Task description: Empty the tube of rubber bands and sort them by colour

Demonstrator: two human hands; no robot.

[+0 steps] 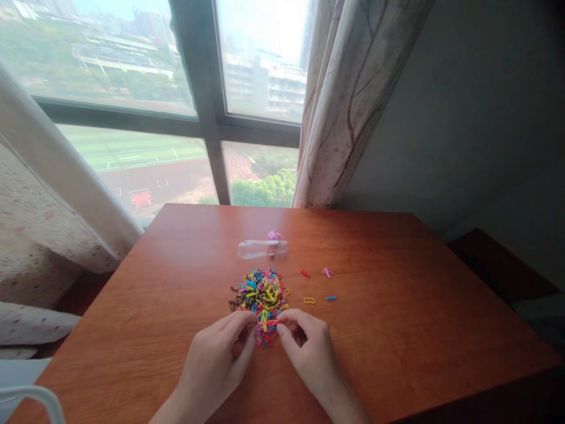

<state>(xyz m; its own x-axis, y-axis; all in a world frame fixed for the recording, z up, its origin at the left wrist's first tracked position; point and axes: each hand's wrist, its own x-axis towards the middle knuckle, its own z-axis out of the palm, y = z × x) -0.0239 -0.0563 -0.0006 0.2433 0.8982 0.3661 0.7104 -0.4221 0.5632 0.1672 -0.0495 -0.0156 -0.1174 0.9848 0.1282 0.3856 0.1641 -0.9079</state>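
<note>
A pile of small elastic hair bands in yellow, black, blue, pink and red lies on the wooden table. At its near edge, a red hair band spans the gap between my two hands. My right hand pinches its right end with thumb and forefinger. My left hand is closed at the other end, its fingertips pressed together. Right of the pile lie a red band, a pink band, a yellow band and a blue band, set apart from one another.
Behind the pile, a clear plastic bottle lies on its side, with a purple-pink object just past it. The table reaches toward a window flanked by curtains. A white curved bar shows at the lower left.
</note>
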